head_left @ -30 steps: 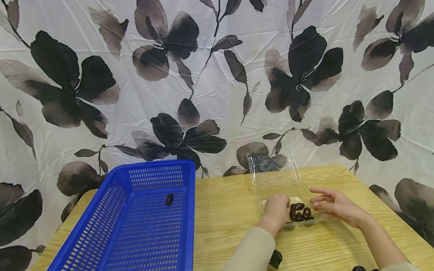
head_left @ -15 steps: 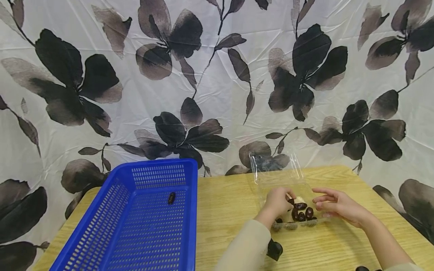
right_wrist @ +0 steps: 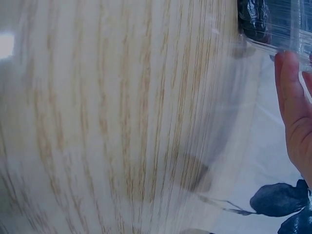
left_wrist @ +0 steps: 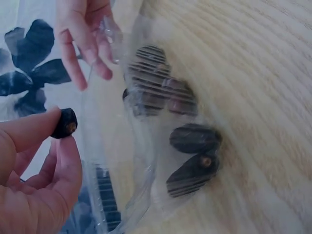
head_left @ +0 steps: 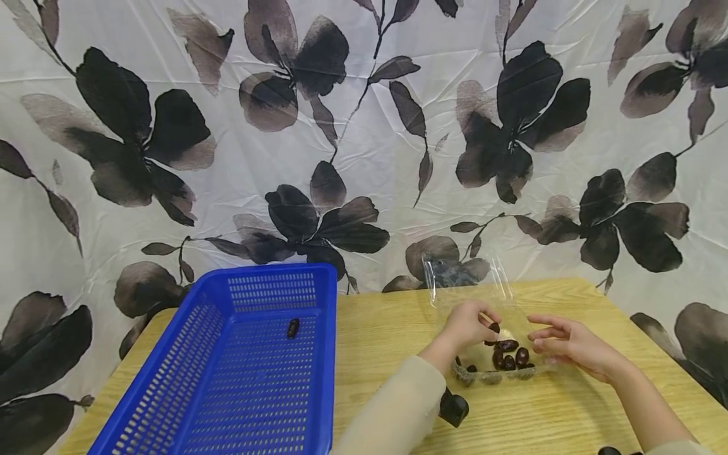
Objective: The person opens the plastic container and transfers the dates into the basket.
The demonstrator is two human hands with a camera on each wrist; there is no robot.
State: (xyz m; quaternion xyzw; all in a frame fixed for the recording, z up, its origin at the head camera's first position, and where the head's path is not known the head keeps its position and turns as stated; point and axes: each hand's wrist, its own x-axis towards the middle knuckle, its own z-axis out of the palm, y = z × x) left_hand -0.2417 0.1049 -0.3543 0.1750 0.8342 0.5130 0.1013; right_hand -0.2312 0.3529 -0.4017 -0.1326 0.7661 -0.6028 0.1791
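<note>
My left hand [head_left: 466, 325] pinches a dark brown date [left_wrist: 66, 123] between thumb and fingertips, just above a clear plastic clamshell box [head_left: 483, 375]. Several dates [head_left: 509, 361] lie in the box's tray, mostly bunched toward the front right. Its hinged lid [head_left: 472, 278] stands raised at the back. My right hand [head_left: 574, 346] is at the box's right side, fingers extended and spread. In the right wrist view its fingertips reach the box's edge, though whether they press on it I cannot tell.
A blue perforated plastic basket [head_left: 331, 379] stands on the left of the wooden table [head_left: 381, 366], with one date [head_left: 292, 328] inside. A floral cloth [head_left: 370, 145] hangs behind the table. A small black object [head_left: 454, 407] shows by my left sleeve.
My left hand has risen slightly out of the box's tray, moving up with a date now visible in its fingers. My right hand has stayed beside the box.
</note>
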